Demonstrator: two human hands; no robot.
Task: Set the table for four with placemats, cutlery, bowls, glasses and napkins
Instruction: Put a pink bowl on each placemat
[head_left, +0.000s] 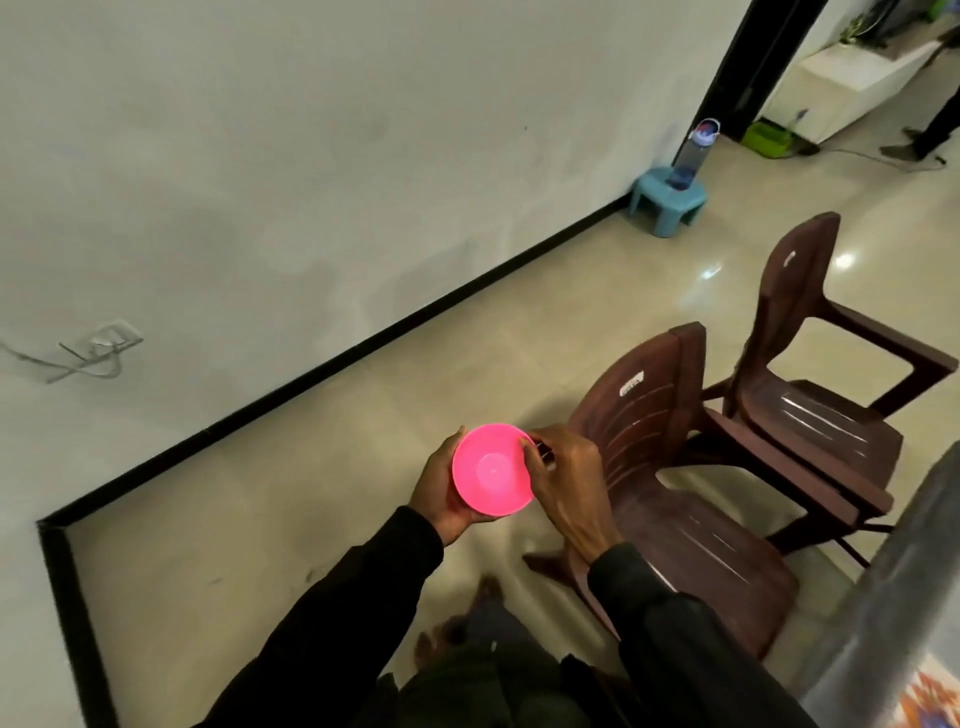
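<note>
A small pink plastic bowl (492, 470) is held in front of me above the floor, its hollow facing the camera. My left hand (441, 491) cups it from below and behind, fingers curled round its left rim. My right hand (563, 480) grips the right rim with thumb and fingers. The table's grey edge (893, 587) shows at the lower right, with a corner of a patterned placemat (930, 699) on it.
Two brown plastic chairs (675, 467) (810, 395) stand to the right between me and the table. A blue stool (667, 200) bearing a water bottle (693, 153) sits by the wall. Another person's legs (935, 124) stand in the far doorway. Bare tiled floor lies to the left.
</note>
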